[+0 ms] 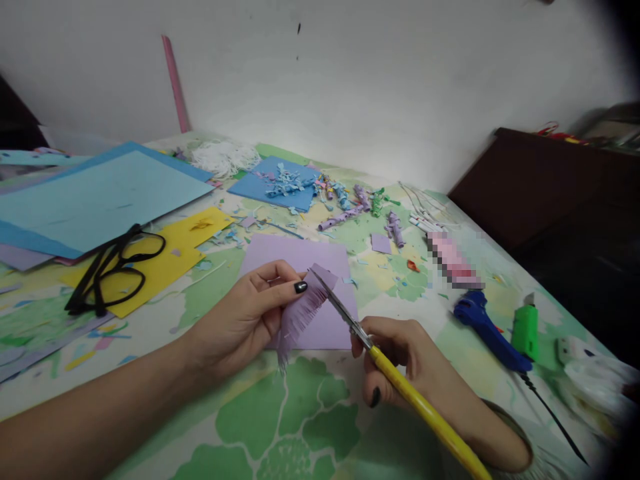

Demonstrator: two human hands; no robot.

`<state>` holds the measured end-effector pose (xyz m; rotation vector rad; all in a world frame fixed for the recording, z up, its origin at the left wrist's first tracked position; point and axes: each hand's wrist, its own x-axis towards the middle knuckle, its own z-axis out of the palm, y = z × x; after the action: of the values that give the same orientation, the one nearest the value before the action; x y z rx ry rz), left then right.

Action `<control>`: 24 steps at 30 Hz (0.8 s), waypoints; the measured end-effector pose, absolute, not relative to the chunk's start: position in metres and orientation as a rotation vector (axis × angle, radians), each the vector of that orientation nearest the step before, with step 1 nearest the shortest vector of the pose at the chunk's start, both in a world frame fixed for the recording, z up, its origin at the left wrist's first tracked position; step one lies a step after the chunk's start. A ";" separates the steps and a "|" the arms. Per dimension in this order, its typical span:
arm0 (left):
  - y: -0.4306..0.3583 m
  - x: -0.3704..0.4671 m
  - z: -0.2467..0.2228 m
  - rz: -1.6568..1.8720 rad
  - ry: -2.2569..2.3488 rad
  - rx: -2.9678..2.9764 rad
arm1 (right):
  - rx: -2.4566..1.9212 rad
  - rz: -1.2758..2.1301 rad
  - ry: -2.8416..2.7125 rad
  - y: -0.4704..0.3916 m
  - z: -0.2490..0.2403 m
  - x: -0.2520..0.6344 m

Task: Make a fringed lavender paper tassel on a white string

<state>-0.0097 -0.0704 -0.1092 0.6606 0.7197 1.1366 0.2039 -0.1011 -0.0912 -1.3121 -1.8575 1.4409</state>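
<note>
Pinched between thumb and fingers of my left hand [255, 310] is a strip of purple paper [306, 303], its lower right edge cut into a fine fringe. My right hand [400, 353] grips a pair of scissors [345, 313] with yellow handles. The blades point up and left and meet the strip near its top end. Beneath both hands lies a square sheet of purple paper [260, 252], partly covered by my left hand and the strip.
Black glasses [120, 267] rest on yellow paper [165, 267] at left, beside large blue sheets [115, 193]. Curled paper pieces [290, 183] lie behind on a blue square [250, 183]. At right are a blue glue gun [493, 333] and a green cutter [525, 333]. Scraps dot the patterned tablecloth.
</note>
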 end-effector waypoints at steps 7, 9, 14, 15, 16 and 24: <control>-0.072 -0.011 -0.109 1.139 0.704 0.643 | -1.318 1.436 -1.857 -0.101 -0.091 0.204; -0.071 -0.011 -0.109 1.140 0.697 0.640 | -1.324 1.446 -1.849 -0.102 -0.091 0.204; -0.070 -0.010 -0.109 1.138 0.702 0.641 | -1.336 1.426 -1.857 -0.101 -0.089 0.202; -0.070 -0.010 -0.109 1.136 0.704 0.641 | -1.336 1.429 -1.854 -0.101 -0.089 0.202; -0.070 -0.010 -0.109 1.135 0.706 0.639 | -1.338 1.430 -1.850 -0.101 -0.090 0.202; -0.070 -0.010 -0.108 1.134 0.711 0.634 | -1.361 1.410 -1.867 -0.101 -0.091 0.203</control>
<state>-0.0103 -0.0704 -0.1078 0.6335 0.7112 1.1340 0.2034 -0.1009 -0.0907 -1.3607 -1.8675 1.4103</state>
